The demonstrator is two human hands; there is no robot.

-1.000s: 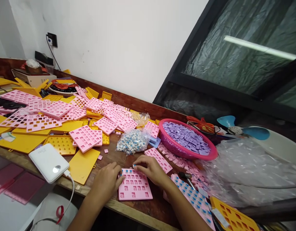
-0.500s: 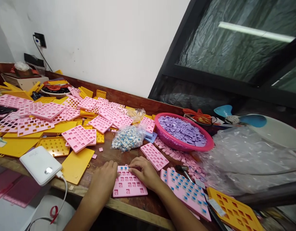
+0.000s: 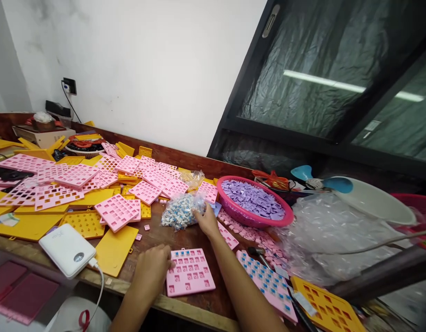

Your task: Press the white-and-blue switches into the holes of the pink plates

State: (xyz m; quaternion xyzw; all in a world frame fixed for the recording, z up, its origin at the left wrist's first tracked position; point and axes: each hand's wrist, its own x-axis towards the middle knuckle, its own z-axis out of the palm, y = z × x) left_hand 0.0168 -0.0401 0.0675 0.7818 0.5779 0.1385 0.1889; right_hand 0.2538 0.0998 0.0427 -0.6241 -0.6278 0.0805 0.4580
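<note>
My left hand (image 3: 156, 263) is closed on the left edge of a pink grid plate (image 3: 189, 289), which lies flat near the table's front edge. Three small blue-topped pieces (image 3: 182, 253) sit in its top row; the other square recesses show bare. Beyond the plate, my right hand (image 3: 207, 221) reaches to the right side of a clear bag (image 3: 180, 212) full of small white-and-blue pieces. Its fingers look slightly apart, with the tips against the bag and its pieces, and nothing visible between them. Right of my right forearm lies a pink plate filled with blue-topped pieces (image 3: 268, 281).
A pink basket of purple tiles (image 3: 289, 216) stands at the back right, beside a large clear plastic bag (image 3: 323, 230). Pink and yellow plates (image 3: 77, 175) are heaped at the left. A white power bank (image 3: 67, 251) with a cable lies near the front edge.
My right hand has left the pink plate's top row and moved up to the bag. Three blue-topped pieces now show there, where two were visible. My left hand stays at the plate's left edge.
</note>
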